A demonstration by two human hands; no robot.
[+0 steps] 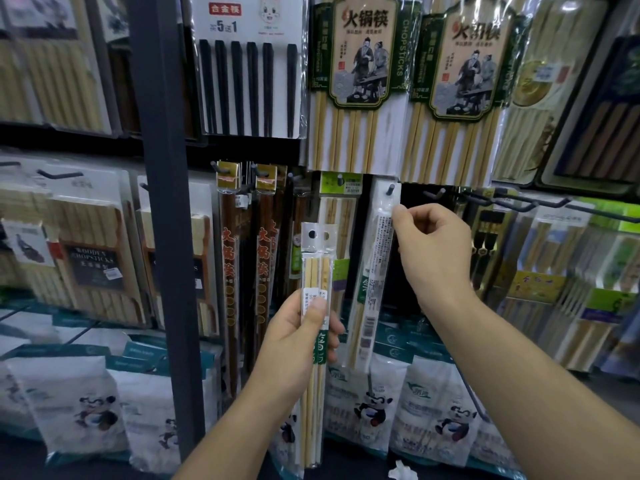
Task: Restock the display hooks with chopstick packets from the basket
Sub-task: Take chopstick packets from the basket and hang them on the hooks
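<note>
Head view, shop hooks (439, 194): left hand (294, 344) round packets (313, 268), right hand (433, 244) pinching hooked packet (377, 258)

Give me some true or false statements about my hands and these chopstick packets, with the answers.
1. The right hand pinches a narrow clear packet of pale bamboo chopsticks near its top, and the packet's hole sits on a black hook. True.
2. The left hand is empty. False: it holds clear packets of pale chopsticks upright.
3. The left hand's packets already hang on a hook. False: their punched holes are free.
4. White panda-print bags line the bottom. True.
5. The white card of black chopsticks hangs below both hands. False: it hangs above them.
</note>
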